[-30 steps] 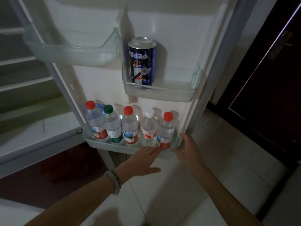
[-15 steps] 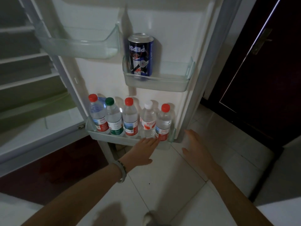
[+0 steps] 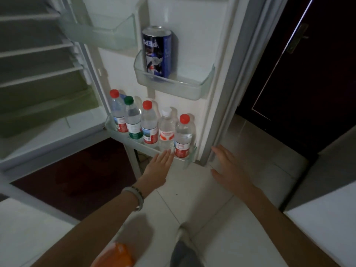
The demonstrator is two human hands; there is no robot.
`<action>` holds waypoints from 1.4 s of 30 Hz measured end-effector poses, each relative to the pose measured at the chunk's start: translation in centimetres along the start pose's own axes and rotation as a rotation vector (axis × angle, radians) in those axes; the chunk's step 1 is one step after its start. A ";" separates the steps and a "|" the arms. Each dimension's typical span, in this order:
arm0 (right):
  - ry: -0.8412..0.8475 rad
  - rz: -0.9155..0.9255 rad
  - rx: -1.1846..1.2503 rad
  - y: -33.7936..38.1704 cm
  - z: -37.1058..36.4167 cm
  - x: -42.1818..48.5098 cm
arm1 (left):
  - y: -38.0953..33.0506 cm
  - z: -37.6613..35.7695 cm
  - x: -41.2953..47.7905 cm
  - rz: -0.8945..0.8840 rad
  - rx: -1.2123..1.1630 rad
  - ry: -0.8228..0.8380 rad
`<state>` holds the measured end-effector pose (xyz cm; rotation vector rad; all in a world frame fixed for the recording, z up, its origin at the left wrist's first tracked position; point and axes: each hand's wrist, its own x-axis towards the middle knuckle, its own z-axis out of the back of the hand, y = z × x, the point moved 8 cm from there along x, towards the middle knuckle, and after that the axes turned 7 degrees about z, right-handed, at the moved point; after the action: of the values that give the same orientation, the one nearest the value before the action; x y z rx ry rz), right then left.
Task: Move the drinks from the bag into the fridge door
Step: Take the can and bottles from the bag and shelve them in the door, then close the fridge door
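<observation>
Several water bottles (image 3: 149,124) stand in a row in the bottom shelf (image 3: 189,160) of the open fridge door. A blue Pepsi can (image 3: 158,53) stands upside down in the middle door shelf (image 3: 185,89). My left hand (image 3: 158,168) is flat and open, fingertips at the front rim of the bottom shelf below the white-capped bottle (image 3: 166,128). My right hand (image 3: 228,168) is open and empty, just right of the shelf near the door's edge, touching nothing. An orange object (image 3: 117,255) shows at the bottom edge; I cannot tell if it is the bag.
The fridge interior (image 3: 38,83) with bare shelves lies open at the left. An empty upper door shelf (image 3: 104,35) sits above. A dark wooden door (image 3: 300,74) stands to the right. The floor is pale tile (image 3: 192,199). A shoe toe (image 3: 183,245) shows at the bottom.
My view has drawn back and shifted, so the fridge door sits further right. My right hand has come off the door's edge and drifted back. The left hand stays at the shelf rim.
</observation>
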<state>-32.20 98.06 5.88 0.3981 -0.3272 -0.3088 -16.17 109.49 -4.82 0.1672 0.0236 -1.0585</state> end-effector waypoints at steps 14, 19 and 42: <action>-0.092 0.380 0.063 8.1 2.8 -3.8 | 6.0 2.1 -15.0 0.284 -0.251 -0.302; -0.178 0.558 0.206 13.1 4.1 -4.8 | 4.0 9.5 -21.7 0.378 -0.403 -0.605; 0.245 0.829 0.302 33.8 -7.0 -0.3 | 13.1 13.3 -34.6 0.867 -0.489 -0.657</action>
<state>-22.24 130.10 14.06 0.5544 -0.2734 0.6038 -22.61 143.73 13.36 -0.5784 -0.3535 -0.1806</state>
